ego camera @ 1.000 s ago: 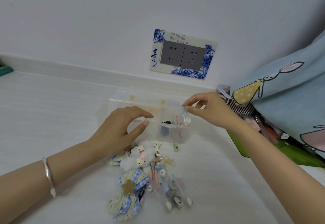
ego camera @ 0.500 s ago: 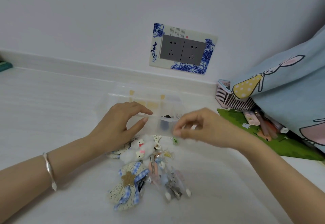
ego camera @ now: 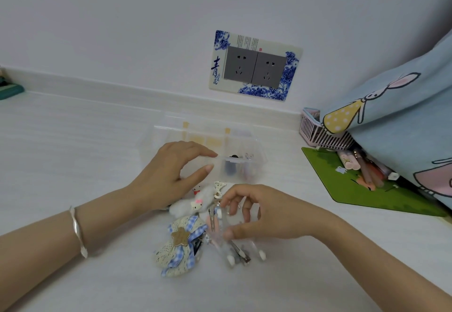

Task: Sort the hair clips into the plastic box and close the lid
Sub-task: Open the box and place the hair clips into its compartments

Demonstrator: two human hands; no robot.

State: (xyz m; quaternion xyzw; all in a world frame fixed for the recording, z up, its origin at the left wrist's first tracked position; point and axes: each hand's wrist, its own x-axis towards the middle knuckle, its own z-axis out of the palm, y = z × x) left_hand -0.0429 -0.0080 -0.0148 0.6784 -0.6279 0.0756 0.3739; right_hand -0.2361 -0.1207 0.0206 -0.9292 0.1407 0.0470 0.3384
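A clear plastic box (ego camera: 256, 165) stands on the white surface, its lid (ego camera: 208, 125) open and leaning back toward the wall. A few small clips (ego camera: 231, 162) lie in its right compartment. My left hand (ego camera: 168, 177) holds the box's front edge between index finger and thumb. In front of the box lies a pile of hair clips: a fluffy white cat clip (ego camera: 193, 205), a lace and blue-check bow with a star (ego camera: 179, 245), and several thin metal clips (ego camera: 241, 254). My right hand (ego camera: 266, 216) is down on the pile, fingers and thumb curled round a small translucent clip.
A pink slatted basket (ego camera: 315, 133) and a green mat (ego camera: 354, 189) carrying tubes and pens (ego camera: 362, 167) lie to the right, under blue rabbit-print fabric (ego camera: 403, 120). A double wall socket (ego camera: 254, 65) is behind the box. A teal object (ego camera: 11, 90) sits far left.
My right hand has come from above the box's right compartment down and toward me onto the pile of clips. My left hand has stayed on the box's front edge.
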